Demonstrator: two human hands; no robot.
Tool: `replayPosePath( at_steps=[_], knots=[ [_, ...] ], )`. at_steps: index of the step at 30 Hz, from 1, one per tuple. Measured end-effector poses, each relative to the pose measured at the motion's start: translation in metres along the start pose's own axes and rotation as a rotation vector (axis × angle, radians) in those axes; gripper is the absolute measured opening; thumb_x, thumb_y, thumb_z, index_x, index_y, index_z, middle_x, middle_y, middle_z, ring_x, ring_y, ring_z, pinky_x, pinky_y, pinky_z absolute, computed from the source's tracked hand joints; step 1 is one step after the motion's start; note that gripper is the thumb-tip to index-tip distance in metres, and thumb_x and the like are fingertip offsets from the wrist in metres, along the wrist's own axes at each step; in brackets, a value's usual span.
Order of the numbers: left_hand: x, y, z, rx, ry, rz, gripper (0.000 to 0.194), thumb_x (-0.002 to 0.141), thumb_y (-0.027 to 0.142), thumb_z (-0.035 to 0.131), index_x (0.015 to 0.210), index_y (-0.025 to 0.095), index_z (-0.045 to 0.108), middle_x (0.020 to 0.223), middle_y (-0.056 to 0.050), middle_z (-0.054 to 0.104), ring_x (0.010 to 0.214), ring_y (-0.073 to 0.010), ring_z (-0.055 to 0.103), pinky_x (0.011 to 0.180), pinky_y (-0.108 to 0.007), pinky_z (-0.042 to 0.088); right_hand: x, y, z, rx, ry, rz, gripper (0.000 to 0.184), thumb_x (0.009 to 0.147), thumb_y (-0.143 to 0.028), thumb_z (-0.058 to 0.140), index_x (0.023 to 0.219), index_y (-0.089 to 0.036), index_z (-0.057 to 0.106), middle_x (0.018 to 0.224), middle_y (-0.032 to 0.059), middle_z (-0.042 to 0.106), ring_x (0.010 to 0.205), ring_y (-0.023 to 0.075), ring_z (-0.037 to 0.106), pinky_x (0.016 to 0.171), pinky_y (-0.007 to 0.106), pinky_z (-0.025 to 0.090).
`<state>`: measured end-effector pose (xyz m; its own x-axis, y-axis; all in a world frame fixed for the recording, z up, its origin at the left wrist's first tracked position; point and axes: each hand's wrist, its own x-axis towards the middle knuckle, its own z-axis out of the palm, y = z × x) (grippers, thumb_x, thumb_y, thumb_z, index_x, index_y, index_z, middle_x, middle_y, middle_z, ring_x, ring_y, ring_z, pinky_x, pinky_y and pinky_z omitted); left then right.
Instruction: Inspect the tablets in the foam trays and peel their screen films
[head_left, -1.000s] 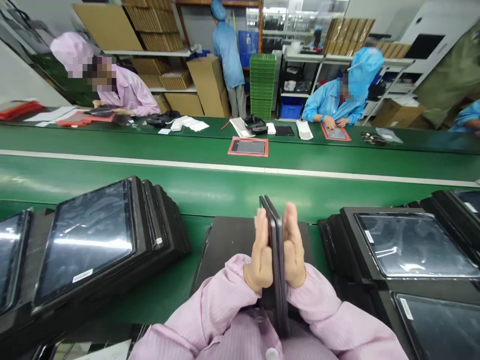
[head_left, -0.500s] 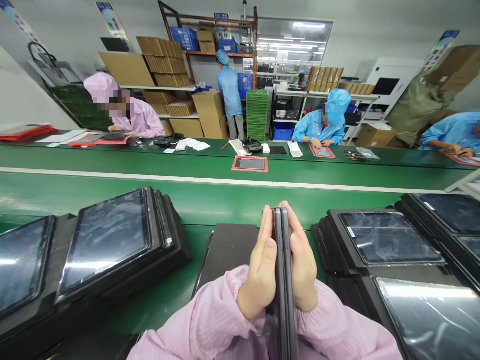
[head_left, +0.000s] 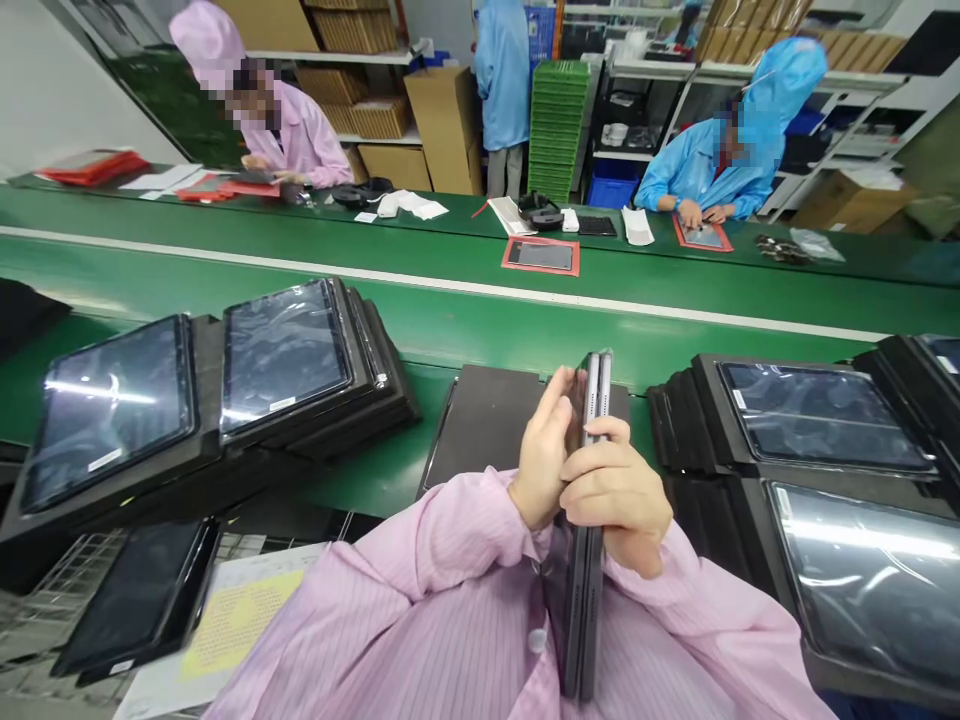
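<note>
Paired tablets [head_left: 589, 600]: two slim bodies on edge, side by side, upright between both hands before the pink smock [head_left: 465, 620].
Left hand [head_left: 544, 455]: fingers nearly straight, close together, laid against the tablets' left side.
Right hand [head_left: 619, 490]: fingers curled across the tablets' edges, holding both; thumb hard to make out.
Lower left: a dark-screened tablet [head_left: 139, 590] beside a yellow printed sheet [head_left: 240, 615].
Just beyond: a flat black tray [head_left: 484, 420], partly hidden.
Side stacks: black trays [head_left: 394, 395] left, more [head_left: 697, 430] right, film-covered tablets on top.
Green belt [head_left: 420, 330]: beyond, a red-bordered panel [head_left: 540, 257].
Far side: pink-clad co-worker [head_left: 307, 130], blue-clad co-worker [head_left: 690, 165], both bent over work.
Back: stacked green crates [head_left: 559, 130].
</note>
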<state>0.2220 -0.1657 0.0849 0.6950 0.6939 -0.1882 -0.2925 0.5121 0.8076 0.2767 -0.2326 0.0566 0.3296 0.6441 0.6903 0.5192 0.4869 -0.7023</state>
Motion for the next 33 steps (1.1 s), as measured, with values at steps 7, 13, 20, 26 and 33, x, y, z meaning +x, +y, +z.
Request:
replayPosePath(
  at_steps=[7, 13, 20, 26, 33],
  knots=[
    [0.008, -0.008, -0.028, -0.006, -0.341, -0.063, 0.048, 0.08, 0.054, 0.05, 0.104, 0.016, 0.067, 0.118, -0.012, 0.064, 0.121, -0.0259, 0.05, 0.11, -0.041, 0.029, 0.03, -0.025, -0.023, -0.26, 0.419, -0.132, 0.056, 0.093, -0.051, 0.026, 0.043, -0.025, 0.032, 0.041, -0.0041, 0.049, 0.04, 0.0161, 0.05, 0.068, 0.044, 0.043],
    [0.0, -0.001, -0.053, 0.674, -0.704, 0.344, 0.063, 0.051, 0.041, 0.081, 0.109, 0.023, 0.066, 0.131, -0.013, 0.053, 0.126, -0.0343, 0.043, 0.111, -0.046, 0.025, 0.037, 0.008, -0.07, 0.008, 0.842, 0.291, 0.04, 0.088, -0.056, 0.025, 0.063, -0.026, 0.032, 0.057, -0.0014, 0.044, 0.059, 0.0182, 0.054, 0.066, 0.036, 0.047],
    [-0.006, 0.0, -0.063, 0.567, -0.211, 0.122, 0.012, 0.058, 0.029, 0.073, 0.067, 0.021, 0.07, 0.068, -0.006, 0.071, 0.073, -0.0273, 0.067, 0.073, -0.038, 0.054, 0.023, 0.024, -0.042, 0.023, 0.592, 0.561, 0.036, 0.083, -0.057, 0.04, 0.089, -0.024, 0.053, 0.08, 0.004, 0.061, 0.077, 0.0204, 0.06, 0.066, 0.034, 0.048],
    [-0.013, 0.02, -0.073, 0.051, 0.028, -0.105, 0.026, 0.048, 0.022, 0.067, 0.072, 0.014, 0.069, 0.07, -0.005, 0.07, 0.065, -0.023, 0.064, 0.062, -0.034, 0.052, 0.018, -0.007, -0.068, -0.388, -0.044, 0.649, 0.029, 0.078, -0.044, 0.05, 0.06, -0.022, 0.042, 0.052, -0.004, 0.046, 0.048, 0.0124, 0.044, 0.048, 0.025, 0.036],
    [-0.013, 0.011, -0.061, 0.053, 0.125, -0.206, 0.02, 0.042, 0.015, 0.063, 0.062, 0.014, 0.062, 0.054, 0.0, 0.06, 0.052, -0.0158, 0.054, 0.052, -0.028, 0.044, 0.024, -0.019, -0.028, -0.441, -0.115, 0.264, 0.036, 0.086, -0.031, 0.043, 0.052, -0.023, 0.035, 0.045, -0.0038, 0.034, 0.04, 0.0115, 0.03, 0.041, 0.026, 0.022]
  ],
)
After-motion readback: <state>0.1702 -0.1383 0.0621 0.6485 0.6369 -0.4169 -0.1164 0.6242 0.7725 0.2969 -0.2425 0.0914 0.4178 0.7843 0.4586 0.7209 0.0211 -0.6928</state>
